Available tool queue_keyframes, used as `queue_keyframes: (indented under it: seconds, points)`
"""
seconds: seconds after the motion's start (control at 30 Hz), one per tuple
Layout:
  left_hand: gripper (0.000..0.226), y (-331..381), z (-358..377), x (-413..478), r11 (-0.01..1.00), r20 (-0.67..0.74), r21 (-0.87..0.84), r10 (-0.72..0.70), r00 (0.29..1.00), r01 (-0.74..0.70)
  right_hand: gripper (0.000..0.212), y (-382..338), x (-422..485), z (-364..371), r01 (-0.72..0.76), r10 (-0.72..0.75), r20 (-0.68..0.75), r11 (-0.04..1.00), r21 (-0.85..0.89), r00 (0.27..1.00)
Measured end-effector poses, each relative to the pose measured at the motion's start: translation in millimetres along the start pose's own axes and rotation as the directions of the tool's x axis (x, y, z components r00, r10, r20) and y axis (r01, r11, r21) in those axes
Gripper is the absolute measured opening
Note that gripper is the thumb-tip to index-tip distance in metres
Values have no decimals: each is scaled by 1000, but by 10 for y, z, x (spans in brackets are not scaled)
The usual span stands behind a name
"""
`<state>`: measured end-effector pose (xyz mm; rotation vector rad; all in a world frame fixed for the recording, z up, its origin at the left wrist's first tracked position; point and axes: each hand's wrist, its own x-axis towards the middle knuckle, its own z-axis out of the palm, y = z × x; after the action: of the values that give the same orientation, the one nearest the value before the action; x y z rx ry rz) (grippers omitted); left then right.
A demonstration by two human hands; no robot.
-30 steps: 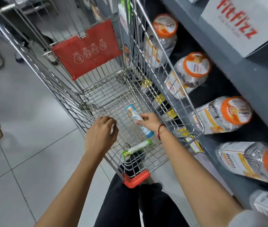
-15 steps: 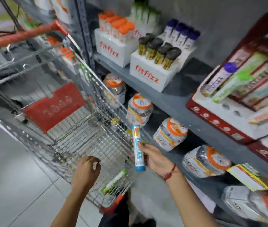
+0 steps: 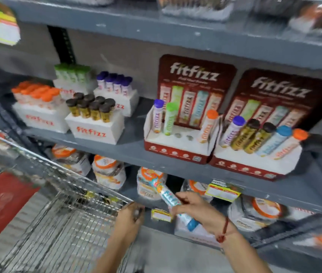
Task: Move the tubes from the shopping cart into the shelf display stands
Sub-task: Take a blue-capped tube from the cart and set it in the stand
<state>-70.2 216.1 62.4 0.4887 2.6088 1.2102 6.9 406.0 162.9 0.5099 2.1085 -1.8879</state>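
My right hand (image 3: 197,210) is shut on a light-blue tube with a blue cap (image 3: 171,200), held slanted below the middle shelf, cap end down. My left hand (image 3: 129,219) grips the near rim of the wire shopping cart (image 3: 61,196) at lower left. On the middle shelf stand two red display stands. The left stand (image 3: 176,146) holds a purple-capped, a green-capped and an orange-capped tube, with bare holes in between. The right stand (image 3: 254,164) is filled with several tubes. The cart's inside is blurred, so I cannot tell what lies in it.
White boxes (image 3: 95,129) of capped tubes stand at the left of the middle shelf (image 3: 132,148). Orange-lidded jars (image 3: 109,170) lie on the shelf below, behind yellow price tags (image 3: 223,191). The cart's red flap (image 3: 0,205) shows at far left.
The view has swung up from the cart to the shelf. My right hand has lifted the blue tube out of the cart and over toward the shelf; my left hand stays on the cart rim.
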Motion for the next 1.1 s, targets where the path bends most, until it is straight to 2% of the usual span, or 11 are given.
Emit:
queue_keyframes:
  seconds: [0.1, 0.23, 0.3, 0.4, 0.43, 0.5, 0.63, 0.73, 0.93, 1.1]
  points:
    - [12, 258, 144, 52, 998, 50, -22, 54, 997, -53, 54, -12, -150, -320, -20, 13, -41, 984, -175, 999]
    - [11, 342, 335, 96, 998, 108, -34, 55, 993, -52, 49, -122, -320, -634, 11, -31, -46, 927, -374, 998]
    - [16, 309, 421, 140, 999, 130, -10, 46, 990, -45, 44, -188, -370, -749, 6, -71, -128, 894, -448, 989]
    - [31, 269, 545, 231, 996, 154, 54, 59, 986, -68, 31, -227, -402, -896, 41, -139, -219, 917, -398, 966]
    - [29, 286, 570, 251, 994, 170, 65, 75, 983, -87, 31, -222, -412, -940, 49, -153, -248, 923, -381, 957]
    - [10, 379, 586, 287, 989, 203, 74, 107, 973, -125, 32, -226, -417, -1034, 65, -185, -293, 924, -377, 938]
    - [11, 561, 579, 385, 985, 183, 86, 133, 974, -151, 27, -330, -380, -1189, 136, -272, -304, 905, -403, 913]
    - [16, 638, 532, 495, 982, 147, 88, 152, 977, -166, 32, -479, -295, -1306, 191, -338, -350, 899, -394, 874]
    - [21, 788, 434, 743, 948, 36, 182, 259, 965, -261, 33, -883, 25, -1346, 326, -460, -497, 884, -335, 736]
    - [27, 836, 363, 826, 889, -90, 221, 428, 899, -401, 34, -1191, 377, -1294, 339, -490, -465, 864, -371, 738]
